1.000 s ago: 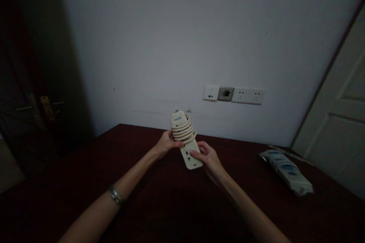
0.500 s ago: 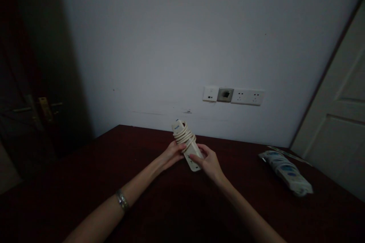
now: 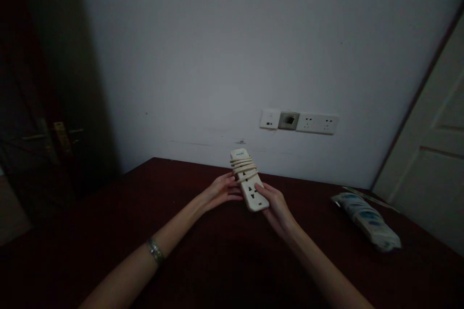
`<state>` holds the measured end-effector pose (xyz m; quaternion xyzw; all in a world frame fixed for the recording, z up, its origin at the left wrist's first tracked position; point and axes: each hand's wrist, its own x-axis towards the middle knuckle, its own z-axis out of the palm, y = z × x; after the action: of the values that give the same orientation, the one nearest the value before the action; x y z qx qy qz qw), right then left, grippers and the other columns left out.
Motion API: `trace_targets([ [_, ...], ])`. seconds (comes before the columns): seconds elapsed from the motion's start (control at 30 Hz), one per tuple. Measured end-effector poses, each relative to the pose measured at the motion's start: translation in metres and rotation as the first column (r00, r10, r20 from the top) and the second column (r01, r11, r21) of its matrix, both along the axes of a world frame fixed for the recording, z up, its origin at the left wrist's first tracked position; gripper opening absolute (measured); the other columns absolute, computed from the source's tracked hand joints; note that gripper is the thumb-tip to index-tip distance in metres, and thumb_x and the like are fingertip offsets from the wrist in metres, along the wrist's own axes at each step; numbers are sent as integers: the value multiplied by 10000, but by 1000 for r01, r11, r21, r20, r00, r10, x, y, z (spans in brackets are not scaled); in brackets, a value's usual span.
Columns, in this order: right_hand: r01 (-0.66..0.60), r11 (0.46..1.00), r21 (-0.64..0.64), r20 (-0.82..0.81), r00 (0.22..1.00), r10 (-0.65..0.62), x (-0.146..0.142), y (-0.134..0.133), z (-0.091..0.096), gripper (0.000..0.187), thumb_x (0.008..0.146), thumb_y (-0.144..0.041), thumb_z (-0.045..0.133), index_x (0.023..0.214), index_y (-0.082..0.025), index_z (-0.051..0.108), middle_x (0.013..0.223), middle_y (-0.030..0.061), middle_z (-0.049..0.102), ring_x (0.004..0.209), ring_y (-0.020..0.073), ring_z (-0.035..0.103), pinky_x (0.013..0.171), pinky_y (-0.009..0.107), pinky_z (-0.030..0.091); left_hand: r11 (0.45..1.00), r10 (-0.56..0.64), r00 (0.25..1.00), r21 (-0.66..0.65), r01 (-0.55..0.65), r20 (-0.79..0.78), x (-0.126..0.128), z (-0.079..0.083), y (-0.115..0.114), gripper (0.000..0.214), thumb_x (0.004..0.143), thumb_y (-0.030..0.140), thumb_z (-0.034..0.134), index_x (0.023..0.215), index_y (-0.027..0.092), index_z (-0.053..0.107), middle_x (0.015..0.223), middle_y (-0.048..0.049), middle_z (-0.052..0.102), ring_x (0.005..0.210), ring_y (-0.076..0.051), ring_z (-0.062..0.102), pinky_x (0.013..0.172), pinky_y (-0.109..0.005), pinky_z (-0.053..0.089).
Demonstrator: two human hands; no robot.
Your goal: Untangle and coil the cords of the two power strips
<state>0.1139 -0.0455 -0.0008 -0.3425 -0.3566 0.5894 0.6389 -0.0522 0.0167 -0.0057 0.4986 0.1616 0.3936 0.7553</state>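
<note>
Over table (image 3: 108,231), toward 12 o'clock: strip (image 3: 253,193) held tilted in both hands, left hand (image 3: 221,192) closed on its 9 o'clock side, right hand (image 3: 277,205) clasping near end at 5 o'clock. Cord (image 3: 243,169) coiled round far half. Likely to unwind, or drop onto wood, with any slackening of fingers.

One head-worn view, facing forward and down across the dark table (image 3: 108,231) to the white wall (image 3: 217,58). Close in: left hand (image 3: 221,193) and right hand (image 3: 277,205) meet at the power strip (image 3: 250,186), dead centre of frame.
</note>
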Motion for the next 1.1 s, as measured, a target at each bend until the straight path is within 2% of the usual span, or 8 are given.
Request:
trace_targets([
  [0.13, -43, 997, -57, -163, 986, 33, 4, 3, 1, 224, 647, -234, 716, 823, -97, 691, 794, 89, 702, 637, 163, 630, 593, 259, 497, 992, 59, 996, -110, -66, -63, 1, -4, 5, 427, 761, 372, 648, 1085, 145, 489, 938, -132, 632, 777, -230, 649, 723, -409, 499],
  [0.27, -48, 996, -72, -183, 983, 34, 6, 6, -1, 207, 677, -233, 701, 834, -100, 684, 814, 91, 702, 654, 167, 635, 613, 271, 508, 980, 87, 989, -166, -106, -117, -1, -6, 10, 436, 798, 433, 588, 1093, 144, 447, 955, -147, 639, 792, -243, 658, 704, -396, 511],
  [0.43, 36, 998, -46, -88, 995, -40, 10, 7, -4, 307, 596, -231, 772, 864, -121, 672, 854, 83, 702, 681, 171, 644, 622, 269, 513, 973, 129, 979, -169, -156, -157, -1, -2, 10, 455, 806, 462, 566, 1075, 113, 453, 988, -182, 643, 823, -259, 662, 710, -368, 512],
  [0.63, 73, 997, -35, -13, 997, -74, 5, 4, -4, 387, 553, -293, 793, 877, -120, 670, 866, 93, 700, 677, 170, 637, 614, 272, 506, 980, 116, 985, -146, -135, -130, 6, 5, 0, 389, 791, 431, 600, 947, 75, 582, 867, -158, 668, 724, -213, 651, 719, -350, 506],
  [0.8, 115, 991, 73, 166, 978, -126, -3, 4, -12, 482, 516, -316, 802, 942, -137, 666, 908, 91, 703, 802, 223, 653, 726, 333, 507, 995, 97, 991, 9, -96, -88, 9, 11, -11, 378, 738, 335, 685, 1007, 73, 638, 1079, -181, 634, 934, -230, 619, 851, -362, 464],
  [0.93, 90, 986, 143, 288, 949, -129, -2, 7, -17, 491, 518, -320, 799, 954, -140, 663, 934, 87, 703, 846, 235, 653, 798, 366, 494, 976, 211, 972, 85, -203, -101, 11, 12, -14, 457, 641, 266, 765, 1048, 109, 627, 1124, -156, 620, 982, -252, 600, 850, -388, 468],
  [1.1, 24, 988, 152, 361, 929, -78, 4, 8, -10, 483, 531, -320, 791, 959, -134, 665, 949, 91, 700, 859, 236, 649, 805, 371, 488, 951, 304, 950, 84, -297, -75, 13, 11, -15, 505, 599, 251, 782, 1054, 119, 607, 1130, -157, 613, 987, -275, 596, 820, -417, 483],
])
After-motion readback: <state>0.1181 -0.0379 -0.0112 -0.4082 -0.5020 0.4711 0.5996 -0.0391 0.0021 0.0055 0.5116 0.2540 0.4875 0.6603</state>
